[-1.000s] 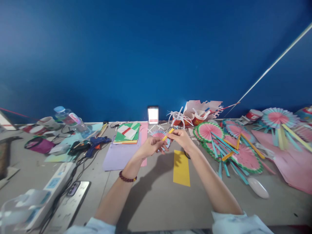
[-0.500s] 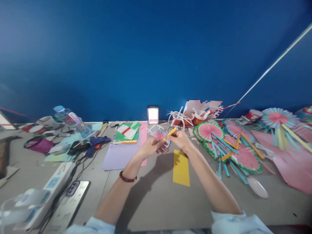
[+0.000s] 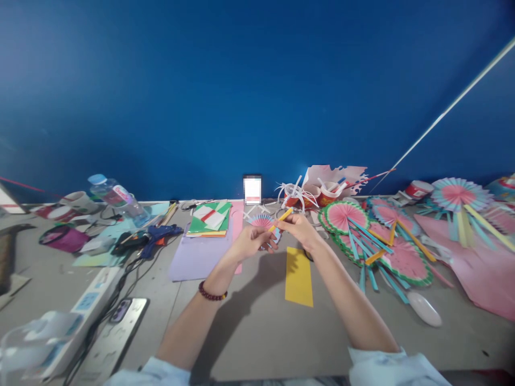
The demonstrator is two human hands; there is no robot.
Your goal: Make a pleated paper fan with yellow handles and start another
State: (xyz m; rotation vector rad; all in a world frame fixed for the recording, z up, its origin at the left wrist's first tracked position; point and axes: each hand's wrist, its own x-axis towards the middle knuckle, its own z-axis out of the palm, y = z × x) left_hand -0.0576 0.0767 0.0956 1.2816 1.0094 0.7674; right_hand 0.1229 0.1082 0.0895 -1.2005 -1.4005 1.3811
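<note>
Far left of the worktop (image 3: 281,343): a magenta pouch (image 3: 66,239), then a white power strip (image 3: 92,297) with plugs in it. Phone (image 3: 131,311) just beside, back up. Capped bottle (image 3: 120,197), leaning; near it a blue glue gun (image 3: 157,237). Next, a purple sheet (image 3: 193,262) under a stack of coloured paper (image 3: 205,230).

Middle: left hand (image 3: 250,241), bead bracelet (image 3: 212,294) at the wrist, fingers pinched on the lower end of a yellow strip (image 3: 286,214). Small pleated fan (image 3: 261,220) close behind those fingers (from here I cannot tell which of them bear it). Strip is raised over the worktop, slanting up to the right hand (image 3: 300,229), whose fingers also pinch it. Yellow sheet (image 3: 299,284) lies flat below.

Right: red paper cups (image 3: 311,198), watermelon-patterned fans (image 3: 346,216), white oval object (image 3: 425,309), pink paper (image 3: 470,262).
</note>
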